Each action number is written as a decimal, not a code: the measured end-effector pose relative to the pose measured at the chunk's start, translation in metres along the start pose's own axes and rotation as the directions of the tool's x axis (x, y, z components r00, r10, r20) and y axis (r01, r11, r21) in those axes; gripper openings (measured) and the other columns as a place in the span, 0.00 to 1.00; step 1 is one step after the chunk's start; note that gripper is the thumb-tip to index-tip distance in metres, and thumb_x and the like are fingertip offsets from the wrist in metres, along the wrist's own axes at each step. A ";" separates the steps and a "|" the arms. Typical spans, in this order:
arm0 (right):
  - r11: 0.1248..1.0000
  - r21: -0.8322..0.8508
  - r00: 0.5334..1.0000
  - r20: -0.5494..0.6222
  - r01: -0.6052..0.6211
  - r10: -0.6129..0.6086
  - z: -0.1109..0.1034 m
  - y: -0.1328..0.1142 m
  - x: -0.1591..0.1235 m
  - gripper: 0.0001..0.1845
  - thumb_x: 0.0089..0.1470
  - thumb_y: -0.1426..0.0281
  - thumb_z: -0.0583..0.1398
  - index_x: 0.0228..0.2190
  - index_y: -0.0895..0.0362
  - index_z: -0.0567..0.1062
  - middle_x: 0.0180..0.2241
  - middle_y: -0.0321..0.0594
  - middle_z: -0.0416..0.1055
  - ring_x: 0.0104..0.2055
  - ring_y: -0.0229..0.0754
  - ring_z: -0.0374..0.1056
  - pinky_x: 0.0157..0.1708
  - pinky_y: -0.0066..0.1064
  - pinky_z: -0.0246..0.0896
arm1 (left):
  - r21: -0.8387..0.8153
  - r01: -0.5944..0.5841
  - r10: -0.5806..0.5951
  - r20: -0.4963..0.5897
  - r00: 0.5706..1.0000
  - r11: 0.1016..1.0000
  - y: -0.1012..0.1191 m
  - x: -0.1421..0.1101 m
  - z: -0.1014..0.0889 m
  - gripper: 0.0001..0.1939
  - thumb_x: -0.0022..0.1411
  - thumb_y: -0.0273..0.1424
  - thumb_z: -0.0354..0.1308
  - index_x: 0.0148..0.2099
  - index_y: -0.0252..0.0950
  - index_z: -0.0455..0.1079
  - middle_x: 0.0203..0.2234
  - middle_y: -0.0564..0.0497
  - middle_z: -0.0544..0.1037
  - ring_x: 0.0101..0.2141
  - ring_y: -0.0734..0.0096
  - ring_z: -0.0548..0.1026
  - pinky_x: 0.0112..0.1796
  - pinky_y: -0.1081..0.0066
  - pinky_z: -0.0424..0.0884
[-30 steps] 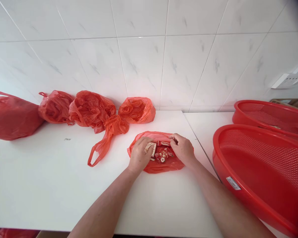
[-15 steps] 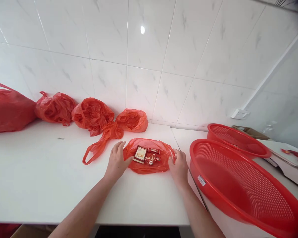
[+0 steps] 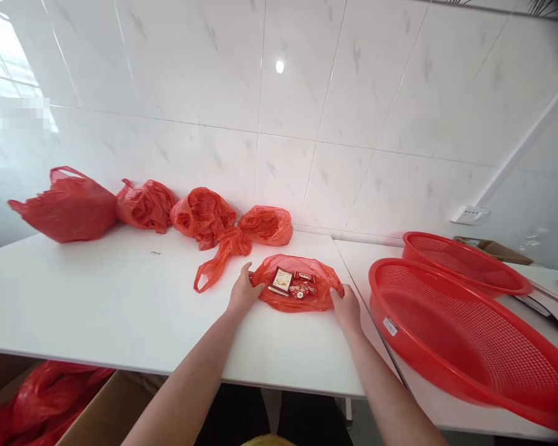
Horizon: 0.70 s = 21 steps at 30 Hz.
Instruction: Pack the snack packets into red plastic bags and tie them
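An opened red plastic bag (image 3: 297,303) lies on the white table in front of me, its rim spread wide. Inside it are a cream-and-dark-red snack packet (image 3: 281,281), a small red wrapped bar (image 3: 304,276) and a red patterned packet (image 3: 302,290). On the left side of the rim, my left hand (image 3: 246,291) grips the plastic between thumb and fingers. My right hand (image 3: 346,305) pinches the rim on the opposite side, thumb inward.
Several red plastic bags, including a full one (image 3: 74,207) and a crumpled one (image 3: 204,214), line the wall. Two red mesh baskets, one nearer (image 3: 446,334) and one behind (image 3: 465,260), stand at right. Below the table's front edge, a cardboard box (image 3: 106,409) holds red bags.
Both hands have closed on the bag's rim, where the left fingers were spread before. The view has shifted left and down, bringing the box below the table into sight.
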State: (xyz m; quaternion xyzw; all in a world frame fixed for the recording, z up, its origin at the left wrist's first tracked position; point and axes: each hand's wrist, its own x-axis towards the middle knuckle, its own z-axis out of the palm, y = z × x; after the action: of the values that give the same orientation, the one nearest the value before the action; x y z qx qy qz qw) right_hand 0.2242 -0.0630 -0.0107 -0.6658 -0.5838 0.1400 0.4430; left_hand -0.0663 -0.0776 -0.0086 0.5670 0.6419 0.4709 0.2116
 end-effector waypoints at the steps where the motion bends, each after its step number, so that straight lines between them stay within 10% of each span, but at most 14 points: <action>1: 1.000 -0.007 1.000 0.011 0.002 -0.002 0.000 0.000 0.000 0.12 0.50 0.58 0.52 0.28 0.54 0.66 0.29 0.40 0.70 0.30 0.46 0.65 0.28 0.33 0.56 | -0.010 0.004 -0.004 -0.012 1.000 1.000 0.000 0.000 -0.001 0.37 0.53 0.35 0.58 0.62 0.39 0.50 0.43 0.47 0.72 0.37 0.66 0.73 0.40 0.66 0.67; 14: 0.999 -0.021 0.997 0.068 -0.031 0.033 0.000 -0.001 0.003 0.07 0.49 0.64 0.51 0.24 0.53 0.61 0.22 0.33 0.66 0.24 0.40 0.59 0.23 0.28 0.46 | 0.108 -0.010 0.016 -0.055 0.998 0.994 0.001 0.001 -0.001 0.29 0.54 0.34 0.56 0.59 0.37 0.57 0.47 0.44 0.71 0.46 0.63 0.70 0.45 0.67 0.66; 21: 0.998 0.053 0.985 0.170 0.029 -0.037 -0.004 0.006 0.019 0.09 0.46 0.63 0.55 0.22 0.53 0.61 0.21 0.31 0.64 0.23 0.37 0.56 0.24 0.27 0.46 | 0.266 -0.052 0.024 0.106 0.994 0.963 0.011 -0.004 -0.002 0.31 0.54 0.36 0.55 0.60 0.43 0.55 0.40 0.46 0.74 0.42 0.58 0.72 0.42 0.64 0.66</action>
State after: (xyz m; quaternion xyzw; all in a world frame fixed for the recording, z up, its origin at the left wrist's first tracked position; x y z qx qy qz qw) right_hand 0.2363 -0.0473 -0.0060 -0.6303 -0.6270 0.2039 0.4099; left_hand -0.0609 -0.0833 0.0007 0.6259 0.6770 0.3541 0.1563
